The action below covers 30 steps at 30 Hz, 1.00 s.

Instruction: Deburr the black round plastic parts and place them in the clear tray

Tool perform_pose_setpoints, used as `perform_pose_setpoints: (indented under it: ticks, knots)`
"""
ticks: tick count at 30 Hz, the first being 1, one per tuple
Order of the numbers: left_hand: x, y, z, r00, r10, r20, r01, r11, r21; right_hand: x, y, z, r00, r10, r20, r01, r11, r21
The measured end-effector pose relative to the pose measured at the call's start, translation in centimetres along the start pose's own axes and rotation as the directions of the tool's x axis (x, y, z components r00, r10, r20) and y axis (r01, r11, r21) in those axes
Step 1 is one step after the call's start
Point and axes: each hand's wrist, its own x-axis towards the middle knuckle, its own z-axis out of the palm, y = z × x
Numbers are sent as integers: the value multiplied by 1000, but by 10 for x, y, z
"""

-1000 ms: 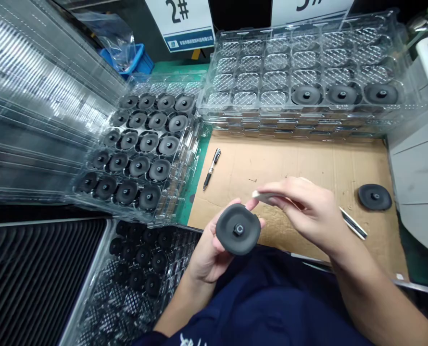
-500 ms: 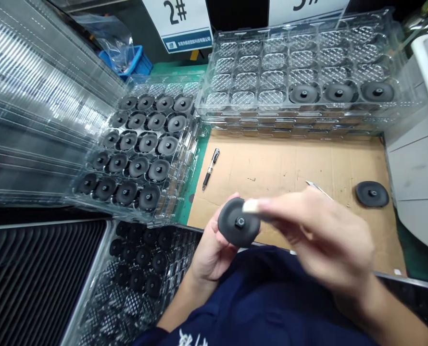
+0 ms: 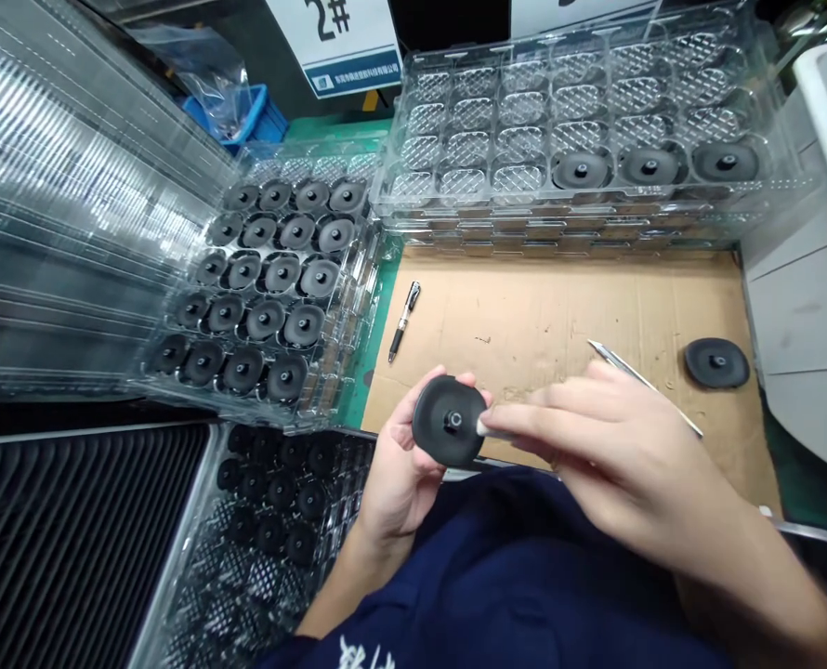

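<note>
My left hand [image 3: 400, 474] is closed around a round black disc part [image 3: 448, 420] with a small hub at its centre, held up over the near edge of the cardboard mat [image 3: 539, 316]. My right hand [image 3: 615, 455] reaches in from the right with its fingers together. Its white-capped fingertip touches the disc's right edge. A thin metal tool [image 3: 636, 376] sticks out behind this hand, which grips it. Another black disc [image 3: 716, 362] lies loose on the mat at the right.
A clear tray [image 3: 372, 279] full of black discs sits left of the mat, and a pen [image 3: 403, 321] lies beside it. A clear tray stack [image 3: 469, 111] at the back holds three discs. Empty tray stacks [image 3: 72, 232] stand at left, a white bin [image 3: 824, 121] at right.
My right hand has moved from above the disc down to its right edge, and the tool's tail has swung up and back. My left hand has lifted the disc slightly.
</note>
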Motion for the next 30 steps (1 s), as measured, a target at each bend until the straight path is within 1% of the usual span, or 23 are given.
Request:
perform_pose_setpoints:
  ticks: [2,3,4,6,7,8,9,11,12,13,14,15,16,17,18,20,21,22,23,25,27,28,30]
  knots:
    - [0,-1,1,1000,12,9,-12,1000,8,1,2,0,987,-65,-145,70,997,30]
    - [0,-1,2,1000,19,13,-19,1000,15,1,4,0,979,-75,-189,88,994,64]
    - [0,-2,1,1000,21,15,-22,1000,20,1,5,1,982,-58,-181,76,993,94]
    - [0,-3,0,1000,17,3,-17,1000,18,0,7,1,999,7,-42,-3,995,104]
    - [0,-4,-1,1000,11,-3,-11,1000,11,-1,7,0,999,44,20,-45,995,86]
    - [0,-5,-2,1000,4,-5,-4,1000,2,-2,7,0,997,65,40,-67,995,70]
    - [1,-5,-2,1000,-6,-5,6,1000,-7,-2,6,0,998,63,10,-64,995,74]
    - [2,-6,0,1000,-6,1,6,1000,-13,-1,5,1,989,38,-145,-16,989,145]
    - [3,-6,1,1000,0,5,0,1000,-12,0,6,2,979,55,-194,-15,979,203]
    - [5,-6,2,1000,5,6,-5,1000,-13,1,8,2,980,84,-178,-34,962,271]
    - [6,-5,2,1000,11,7,-11,1000,-17,1,12,3,988,119,-100,-78,936,344]
    - [6,-4,3,1000,18,13,-18,1000,-26,-1,19,3,987,160,5,-148,897,417]
    - [7,-3,2,999,20,25,-19,999,-40,-4,27,4,973,205,108,-232,844,483]
    - [7,-1,2,999,13,42,-11,998,-58,-9,36,6,950,254,179,-311,782,541]
    - [7,0,1,998,-1,65,6,997,-77,-14,46,9,928,318,196,-370,716,592]
    - [7,1,0,994,-35,106,46,993,-105,-27,65,21,864,486,133,-450,624,639]
    - [7,1,0,991,-52,120,65,991,-113,-33,73,30,826,554,101,-492,623,608]
    - [7,0,0,990,-63,130,78,990,-119,-38,80,38,801,593,83,-535,647,543]
    - [7,-1,1,988,-66,137,83,989,-122,-42,85,47,790,607,79,-570,683,457]
    - [7,-1,2,988,-65,138,82,989,-123,-48,91,61,800,593,98,-591,749,300]
    - [7,-1,2,990,-66,126,81,989,-121,-50,92,66,816,566,113,-575,780,245]
    - [7,-1,2,991,-69,118,83,989,-120,-49,91,65,821,562,103,-569,786,243]
    - [7,0,2,991,-75,109,88,989,-117,-45,85,54,821,570,21,-559,797,227]
